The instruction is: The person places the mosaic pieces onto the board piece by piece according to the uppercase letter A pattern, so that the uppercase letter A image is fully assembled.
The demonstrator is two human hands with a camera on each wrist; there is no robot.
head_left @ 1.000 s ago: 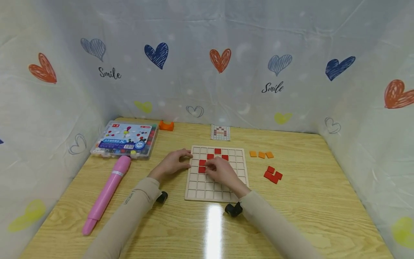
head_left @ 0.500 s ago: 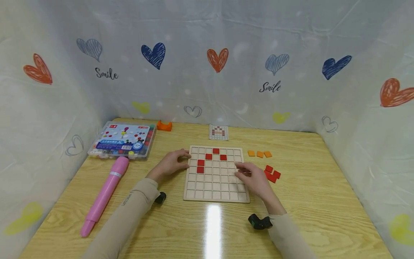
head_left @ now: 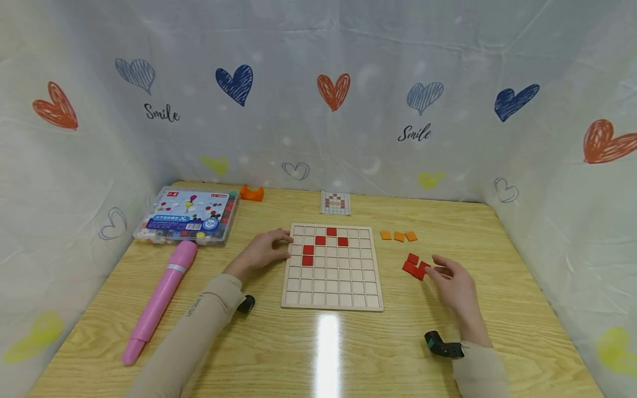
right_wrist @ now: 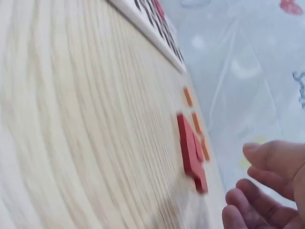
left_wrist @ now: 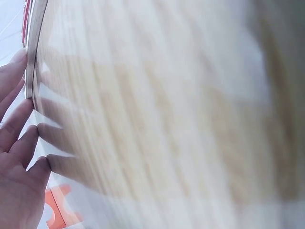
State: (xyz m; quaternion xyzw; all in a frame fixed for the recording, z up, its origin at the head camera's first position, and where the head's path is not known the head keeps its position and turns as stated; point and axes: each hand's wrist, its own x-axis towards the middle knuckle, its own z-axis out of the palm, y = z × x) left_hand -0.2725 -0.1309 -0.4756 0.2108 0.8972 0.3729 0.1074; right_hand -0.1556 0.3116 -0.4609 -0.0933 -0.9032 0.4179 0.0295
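Observation:
A square wooden grid board (head_left: 332, 282) lies in the middle of the table in the head view, with several red tiles (head_left: 308, 260) set in its upper cells. My left hand (head_left: 261, 251) is at its left edge; the left wrist view shows the fingertips touching the board's side (left_wrist: 32, 57). To the right of the board is a small cluster of loose red tiles (head_left: 413, 267). My right hand (head_left: 455, 283) hovers just right of this cluster. Its thumb and fingers are apart and hold nothing in the right wrist view, where the red tiles (right_wrist: 190, 148) appear beside it.
Three orange tiles (head_left: 399, 236) lie behind the red cluster. A printed pattern card (head_left: 335, 203) is behind the board. At the left are a clear case of coloured parts (head_left: 186, 215), a pink stick-shaped object (head_left: 161, 301) and an orange piece (head_left: 252, 193). A patterned curtain (head_left: 368, 138) surrounds the table.
My right hand has left the board's red tiles and moved right to the loose red cluster. My left hand stays at the board's left edge.

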